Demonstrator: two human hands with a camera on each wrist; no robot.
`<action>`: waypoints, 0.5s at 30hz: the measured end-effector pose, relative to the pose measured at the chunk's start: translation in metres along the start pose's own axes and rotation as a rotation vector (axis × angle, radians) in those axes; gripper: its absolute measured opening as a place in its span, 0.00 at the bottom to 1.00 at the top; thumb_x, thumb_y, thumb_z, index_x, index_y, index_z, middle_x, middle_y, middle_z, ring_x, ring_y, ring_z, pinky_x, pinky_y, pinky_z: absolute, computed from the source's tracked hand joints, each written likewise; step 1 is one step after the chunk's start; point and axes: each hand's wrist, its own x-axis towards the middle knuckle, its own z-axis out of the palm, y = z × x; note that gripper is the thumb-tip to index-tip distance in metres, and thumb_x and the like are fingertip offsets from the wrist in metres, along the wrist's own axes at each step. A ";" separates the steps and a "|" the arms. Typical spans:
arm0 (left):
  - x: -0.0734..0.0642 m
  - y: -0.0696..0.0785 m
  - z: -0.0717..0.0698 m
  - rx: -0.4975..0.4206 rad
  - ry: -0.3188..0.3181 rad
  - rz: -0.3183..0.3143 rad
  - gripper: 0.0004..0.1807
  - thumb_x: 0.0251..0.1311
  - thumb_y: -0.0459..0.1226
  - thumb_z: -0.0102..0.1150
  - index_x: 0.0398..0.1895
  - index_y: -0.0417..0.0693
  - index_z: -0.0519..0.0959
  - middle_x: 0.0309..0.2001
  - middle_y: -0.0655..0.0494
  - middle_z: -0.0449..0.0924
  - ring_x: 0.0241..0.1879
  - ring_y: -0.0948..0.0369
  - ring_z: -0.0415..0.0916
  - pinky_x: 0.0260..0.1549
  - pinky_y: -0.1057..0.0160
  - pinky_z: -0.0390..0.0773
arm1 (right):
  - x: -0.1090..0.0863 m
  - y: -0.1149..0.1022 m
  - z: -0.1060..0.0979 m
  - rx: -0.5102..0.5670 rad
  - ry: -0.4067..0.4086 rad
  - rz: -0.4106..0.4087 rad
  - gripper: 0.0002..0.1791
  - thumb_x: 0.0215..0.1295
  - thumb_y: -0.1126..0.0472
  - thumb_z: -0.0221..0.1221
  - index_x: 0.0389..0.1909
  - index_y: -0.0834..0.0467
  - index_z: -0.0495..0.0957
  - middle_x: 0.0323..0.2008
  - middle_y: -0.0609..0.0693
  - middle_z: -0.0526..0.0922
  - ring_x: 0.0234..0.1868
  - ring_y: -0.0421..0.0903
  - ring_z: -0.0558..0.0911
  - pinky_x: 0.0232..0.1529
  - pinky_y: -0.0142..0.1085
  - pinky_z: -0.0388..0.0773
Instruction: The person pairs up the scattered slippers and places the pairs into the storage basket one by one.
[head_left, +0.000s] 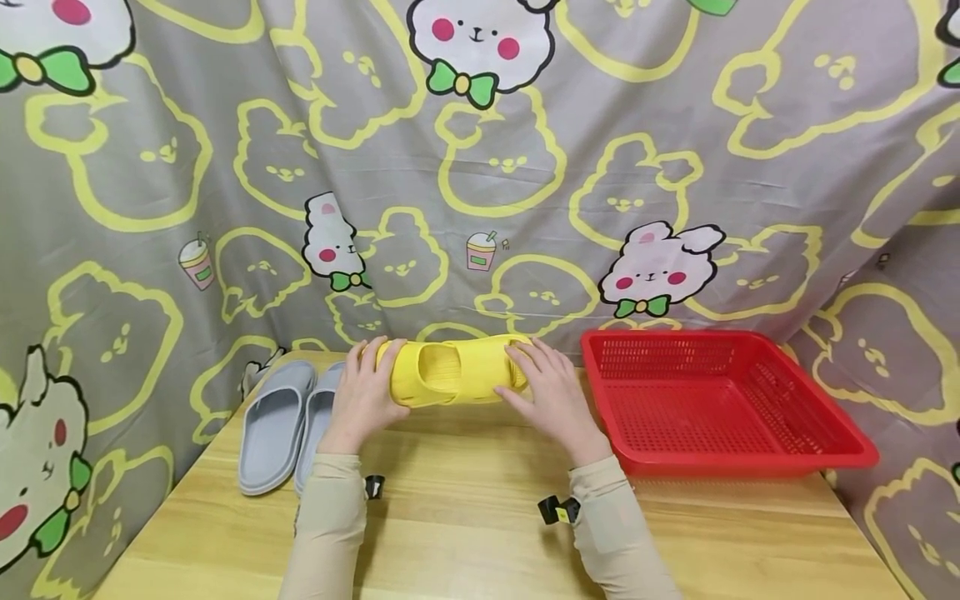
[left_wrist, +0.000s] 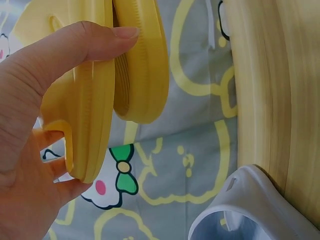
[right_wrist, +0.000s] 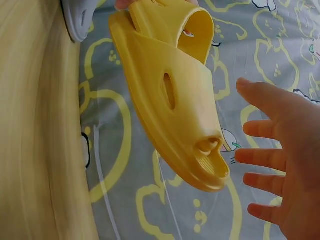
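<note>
A pair of yellow slippers [head_left: 483, 371], one tucked against the other, is held up over the far part of the table. At their left end my left hand [head_left: 362, 404] grips them. The left wrist view shows its thumb lying across a yellow sole [left_wrist: 95, 120] and its fingers bent round the far side. My right hand [head_left: 551, 400] is at the other end. In the right wrist view its fingers [right_wrist: 265, 157] are spread and stand apart from the open toe of the nearer slipper [right_wrist: 190, 95].
Two grey slippers [head_left: 273, 429] stand side by side on the left of the wooden table [head_left: 465, 517], partly behind my left hand. A red perforated plastic basket [head_left: 750, 460] sits on the right. A patterned grey curtain [head_left: 525, 192] hangs along the back and sides.
</note>
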 end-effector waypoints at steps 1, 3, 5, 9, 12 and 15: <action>0.000 0.000 0.000 0.000 0.000 -0.002 0.59 0.21 0.40 0.81 0.68 0.59 0.62 0.67 0.44 0.62 0.69 0.38 0.55 0.60 0.35 0.66 | -0.001 0.001 -0.001 -0.001 -0.004 -0.001 0.35 0.58 0.41 0.65 0.63 0.54 0.74 0.59 0.55 0.79 0.66 0.59 0.71 0.64 0.58 0.67; -0.001 0.000 0.000 -0.002 0.000 -0.003 0.59 0.21 0.40 0.81 0.68 0.59 0.63 0.67 0.44 0.63 0.68 0.38 0.55 0.60 0.35 0.66 | -0.002 0.002 -0.004 -0.006 -0.018 -0.001 0.35 0.58 0.40 0.64 0.64 0.53 0.73 0.60 0.55 0.78 0.67 0.59 0.71 0.65 0.58 0.67; -0.001 -0.001 0.000 0.000 0.003 0.002 0.59 0.21 0.40 0.81 0.68 0.59 0.63 0.66 0.44 0.63 0.68 0.37 0.56 0.60 0.35 0.67 | -0.004 0.004 -0.007 -0.009 -0.041 0.008 0.36 0.59 0.40 0.63 0.65 0.52 0.72 0.60 0.55 0.77 0.67 0.60 0.70 0.65 0.58 0.66; -0.001 -0.001 0.001 0.004 0.010 0.013 0.59 0.21 0.40 0.81 0.68 0.58 0.63 0.66 0.44 0.64 0.67 0.37 0.57 0.60 0.35 0.67 | -0.010 0.009 -0.013 -0.018 -0.093 0.035 0.37 0.59 0.40 0.62 0.67 0.51 0.69 0.62 0.56 0.76 0.69 0.60 0.68 0.66 0.60 0.64; -0.001 -0.001 0.002 0.002 0.016 0.014 0.59 0.21 0.40 0.81 0.68 0.58 0.63 0.66 0.44 0.64 0.67 0.37 0.58 0.60 0.36 0.67 | -0.015 0.013 -0.020 -0.022 -0.126 0.055 0.38 0.59 0.40 0.63 0.68 0.52 0.68 0.64 0.56 0.74 0.70 0.60 0.66 0.68 0.60 0.61; -0.001 -0.001 0.002 -0.001 0.017 0.013 0.59 0.21 0.40 0.80 0.68 0.58 0.63 0.66 0.44 0.63 0.67 0.37 0.57 0.60 0.35 0.67 | -0.020 0.016 -0.028 -0.034 -0.156 0.071 0.39 0.59 0.39 0.63 0.68 0.52 0.68 0.65 0.56 0.73 0.71 0.60 0.65 0.69 0.60 0.59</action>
